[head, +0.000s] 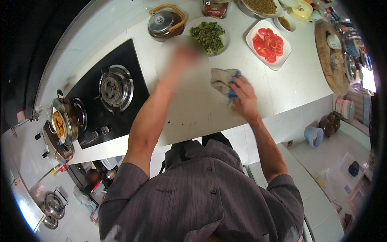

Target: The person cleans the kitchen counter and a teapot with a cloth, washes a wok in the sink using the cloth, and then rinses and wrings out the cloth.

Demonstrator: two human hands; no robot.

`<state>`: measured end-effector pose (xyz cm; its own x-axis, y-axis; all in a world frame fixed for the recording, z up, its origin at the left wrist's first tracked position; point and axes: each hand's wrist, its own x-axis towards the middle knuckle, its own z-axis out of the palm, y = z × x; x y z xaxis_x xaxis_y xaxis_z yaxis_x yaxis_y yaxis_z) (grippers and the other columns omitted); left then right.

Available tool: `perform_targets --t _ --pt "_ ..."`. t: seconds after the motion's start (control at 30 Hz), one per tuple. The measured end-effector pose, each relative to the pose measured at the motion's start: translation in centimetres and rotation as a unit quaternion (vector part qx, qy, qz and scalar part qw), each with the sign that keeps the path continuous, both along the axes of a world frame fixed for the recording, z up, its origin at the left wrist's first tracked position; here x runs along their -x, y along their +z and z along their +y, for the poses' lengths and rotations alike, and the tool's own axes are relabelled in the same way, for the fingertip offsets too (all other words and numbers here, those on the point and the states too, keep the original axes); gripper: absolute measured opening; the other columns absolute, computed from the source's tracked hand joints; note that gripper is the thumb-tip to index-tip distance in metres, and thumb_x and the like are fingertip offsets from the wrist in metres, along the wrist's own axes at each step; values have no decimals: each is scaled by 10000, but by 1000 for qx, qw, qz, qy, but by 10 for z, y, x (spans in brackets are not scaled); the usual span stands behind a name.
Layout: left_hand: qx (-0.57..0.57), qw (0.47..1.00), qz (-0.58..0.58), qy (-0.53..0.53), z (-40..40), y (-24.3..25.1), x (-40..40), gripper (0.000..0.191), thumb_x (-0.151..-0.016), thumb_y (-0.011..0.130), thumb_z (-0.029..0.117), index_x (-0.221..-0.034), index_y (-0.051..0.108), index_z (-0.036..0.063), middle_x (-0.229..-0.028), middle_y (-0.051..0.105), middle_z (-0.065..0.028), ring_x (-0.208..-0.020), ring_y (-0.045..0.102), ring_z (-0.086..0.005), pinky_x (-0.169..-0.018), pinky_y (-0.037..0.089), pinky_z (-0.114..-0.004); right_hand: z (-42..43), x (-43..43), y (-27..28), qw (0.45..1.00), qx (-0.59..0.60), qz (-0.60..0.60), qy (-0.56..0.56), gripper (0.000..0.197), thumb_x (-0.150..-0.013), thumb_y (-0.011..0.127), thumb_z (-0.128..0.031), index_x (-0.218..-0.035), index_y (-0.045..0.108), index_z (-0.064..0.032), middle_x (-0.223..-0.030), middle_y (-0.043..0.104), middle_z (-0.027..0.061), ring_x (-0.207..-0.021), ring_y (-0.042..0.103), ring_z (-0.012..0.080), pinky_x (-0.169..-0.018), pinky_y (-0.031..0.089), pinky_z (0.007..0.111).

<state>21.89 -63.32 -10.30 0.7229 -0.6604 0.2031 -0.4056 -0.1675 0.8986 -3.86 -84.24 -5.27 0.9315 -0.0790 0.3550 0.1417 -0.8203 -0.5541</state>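
My right hand (246, 98) rests on a crumpled grey-and-blue cloth (222, 80), its fingers curled over the blue part against the white countertop (193, 112). Small dark crumbs dot the surface near the front edge. My left arm reaches forward, and a round blurred patch covers my left hand (186, 57), so its fingers and anything in them are hidden. The blur overlaps the near left side of a white plate of chopped greens (210, 34). Beyond the cloth, to the right, a squarish white plate (282, 64) holds sliced tomatoes (269, 45).
Left of my arm sits a black gas hob (121, 121); a metal pot (72, 127) with fried food on top stands at its far left. Along the back are a glass teapot (166, 25), a jar (215, 9) and a bowl of brown crumbly food (260, 6). A round wooden board (325, 57) lies right.
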Motion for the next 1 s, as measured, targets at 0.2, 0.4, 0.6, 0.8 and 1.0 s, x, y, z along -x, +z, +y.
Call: perform_targets --t 0.2,0.4,0.6,0.8,1.0 --pt "-45 914 399 63 48 78 58 282 -994 606 212 -1094 639 -50 -926 707 -132 -797 708 -217 -736 611 -366 -41 44 -3 978 89 5 -189 544 -720 567 63 -1247 652 -42 -1355 568 195 -1285 494 425 -1115 381 493" --pt "14 694 717 -59 157 91 230 326 -1023 494 226 -1103 666 -40 -1081 709 -176 -994 696 -275 -907 552 -415 34 47 -13 978 89 4 -187 581 -682 611 65 -1260 619 -1 -1343 562 207 -1276 477 455 -1120 365 524" --pt "104 580 807 -43 205 36 305 308 -1023 508 187 -1175 646 -43 -1152 692 -208 -1083 674 -313 -989 528 -430 142 46 -8 978 91 -17 -186 488 -715 571 55 -1198 630 35 -1288 573 226 -1227 495 476 -1071 387 524" --pt "190 573 796 40 219 -7 319 322 -1014 513 178 -1198 625 -62 -1182 677 -238 -1090 671 -337 -996 534 -434 236 22 -19 983 91 -54 -147 480 -681 601 70 -1156 650 19 -1277 581 205 -1218 491 463 -1048 414 514" --pt "230 587 766 125 231 -20 323 349 -1013 492 165 -1203 593 -110 -1202 658 -268 -1136 647 -370 -1029 522 -461 215 -32 -2 997 -32 -64 -8 517 -692 525 155 -1148 682 -31 -1248 640 200 -1191 567 398 -1079 440 435"
